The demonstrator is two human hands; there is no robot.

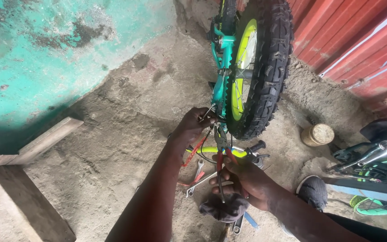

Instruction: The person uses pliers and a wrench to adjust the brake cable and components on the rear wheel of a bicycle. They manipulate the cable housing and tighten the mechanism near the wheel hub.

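where the small bicycle (pixel 229 58) stands upside down on the concrete floor (pixel 126 116), its knobby tyre (pixel 269 67) up, the work sits at the teal frame beside the wheel. left hand (pixel 193 125) fingers pinch a thin cable there, likely to hold it taut. right hand (pixel 247 179) fingers are clenched on red-handled pliers (pixel 222 152), nose at the frame. wrenches (pixel 198 179) lie beneath. a capped jar (pixel 317 134) stands near; contents cannot be told.

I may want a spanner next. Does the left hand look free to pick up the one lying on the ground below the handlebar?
Probably not right away: the left hand is gripping a cable by the wheel. The spanner itself lies uncovered just below.
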